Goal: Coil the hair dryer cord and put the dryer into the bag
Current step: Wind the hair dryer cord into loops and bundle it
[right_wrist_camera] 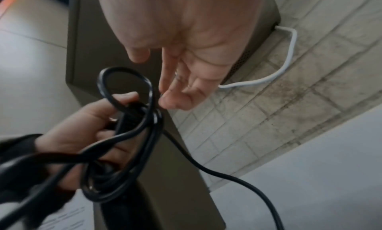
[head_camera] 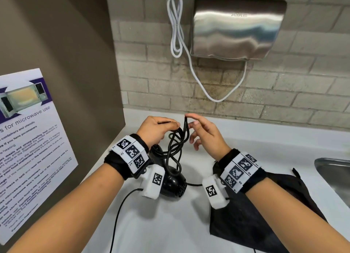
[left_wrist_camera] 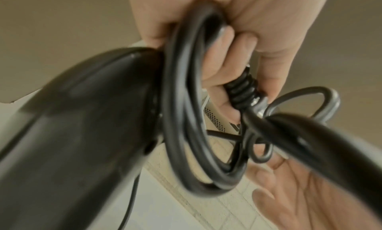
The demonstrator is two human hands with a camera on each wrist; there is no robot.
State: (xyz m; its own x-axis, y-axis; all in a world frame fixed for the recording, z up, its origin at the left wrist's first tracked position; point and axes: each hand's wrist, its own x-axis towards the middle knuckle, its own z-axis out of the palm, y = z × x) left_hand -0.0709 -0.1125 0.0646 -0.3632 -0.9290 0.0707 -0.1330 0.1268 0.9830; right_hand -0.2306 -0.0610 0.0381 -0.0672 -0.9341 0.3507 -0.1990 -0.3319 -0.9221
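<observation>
The black hair dryer (head_camera: 174, 182) hangs low over the white counter (head_camera: 246, 143), its handle up in my left hand (head_camera: 166, 128). That hand also grips several loops of the black cord (head_camera: 176, 144). The left wrist view shows its fingers (left_wrist_camera: 225, 57) curled round the cord loops (left_wrist_camera: 186, 102) and the ribbed strain relief, with the dryer body (left_wrist_camera: 82, 127) beside them. My right hand (head_camera: 192, 120) is beside the bundle with relaxed fingers, the index tip touching the top loop. In the right wrist view its fingers (right_wrist_camera: 175, 86) are straight and hold nothing. The black bag (head_camera: 246, 215) lies flat under my right wrist.
The cord's loose tail (head_camera: 121, 205) trails off the counter's front edge. A steel sink (head_camera: 333, 177) is at the right. A metal hand dryer (head_camera: 236, 27) with a white cable (head_camera: 176, 25) hangs on the tiled wall. A microwave notice (head_camera: 28, 148) covers the brown panel on the left.
</observation>
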